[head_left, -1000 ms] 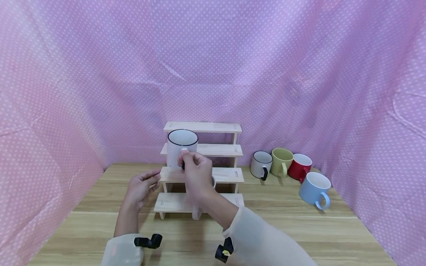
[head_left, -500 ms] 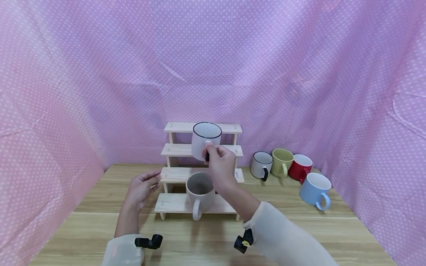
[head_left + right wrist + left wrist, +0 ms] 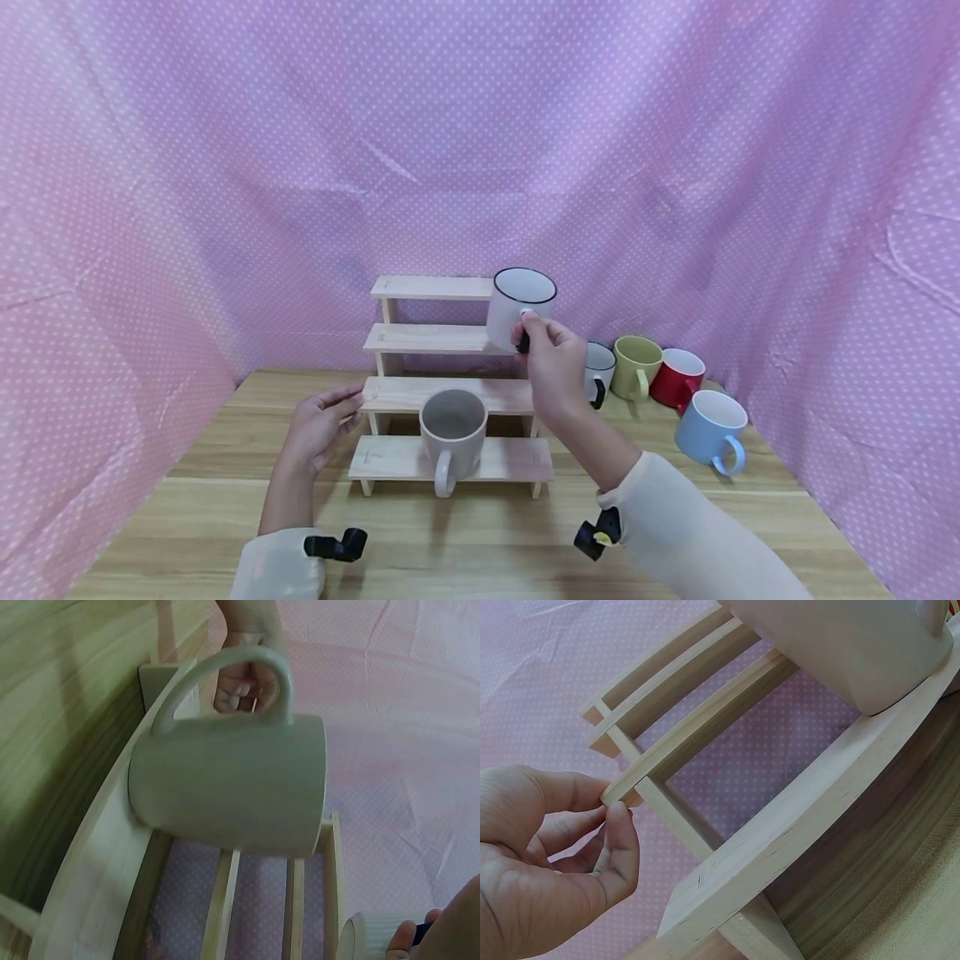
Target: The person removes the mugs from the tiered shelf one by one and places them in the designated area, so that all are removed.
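Note:
My right hand (image 3: pixel 555 362) pinches the black handle of a white mug with a black rim (image 3: pixel 517 312), which hangs in the air before the right end of the upper tiers. In the right wrist view only part of that white mug (image 3: pixel 371 937) shows at the lower edge. My left hand (image 3: pixel 318 425) pinches the left end of a tier on the wooden tiered shelf (image 3: pixel 408 393); the left wrist view shows thumb and fingertips at that board's corner (image 3: pixel 622 793). A grey mug (image 3: pixel 452 442) stands on the lowest tier, its handle toward me.
On the table (image 3: pixel 480 546) at right stand a white mug with a black handle (image 3: pixel 597 371), partly behind my right hand, a yellow-green mug (image 3: pixel 633 375), a red mug (image 3: pixel 670 385) and a light blue mug (image 3: pixel 705 433). A pink dotted cloth (image 3: pixel 465 167) surrounds the table.
My right hand has carried the white black-rimmed mug rightward and slightly up across the shelf, uncovering the grey mug. My left hand stays on the tier's end.

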The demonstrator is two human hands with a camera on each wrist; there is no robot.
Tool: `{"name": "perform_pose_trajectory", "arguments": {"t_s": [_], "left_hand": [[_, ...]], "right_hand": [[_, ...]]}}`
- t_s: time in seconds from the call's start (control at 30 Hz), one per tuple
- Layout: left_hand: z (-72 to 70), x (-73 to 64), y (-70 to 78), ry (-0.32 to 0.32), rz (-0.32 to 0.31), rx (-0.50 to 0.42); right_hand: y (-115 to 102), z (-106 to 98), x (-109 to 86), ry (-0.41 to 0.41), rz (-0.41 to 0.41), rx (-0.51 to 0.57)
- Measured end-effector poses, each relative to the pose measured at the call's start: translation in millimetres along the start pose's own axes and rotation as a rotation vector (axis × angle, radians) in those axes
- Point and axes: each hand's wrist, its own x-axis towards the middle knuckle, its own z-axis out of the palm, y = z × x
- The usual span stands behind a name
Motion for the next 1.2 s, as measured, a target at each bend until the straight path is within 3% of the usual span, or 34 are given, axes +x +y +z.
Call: {"name": "perform_pose_trajectory", "arguments": {"t_s": [0.6, 0.83, 1.07, 1.2], "left_hand": [[2.0, 0.3, 1.0, 0.015, -0.01, -0.036], [3.1, 0.7, 0.8, 0.012, -0.019, -0.042], [3.8, 0.2, 1.2, 0.023, -0.014, -0.056], [3.1, -0.3, 0.7, 0.024, -0.013, -0.063]], "right_hand": [[-4.2, -73.6, 22.6, 0.146, -0.07, -0.011], [1.1, -105.4, 27.7, 0.207, -0.042, 0.012], [6.8, -134.0, 29.3, 0.24, -0.026, 0.105], [10.4, -149.9, 27.8, 0.257, 0.008, 0.078]]}}
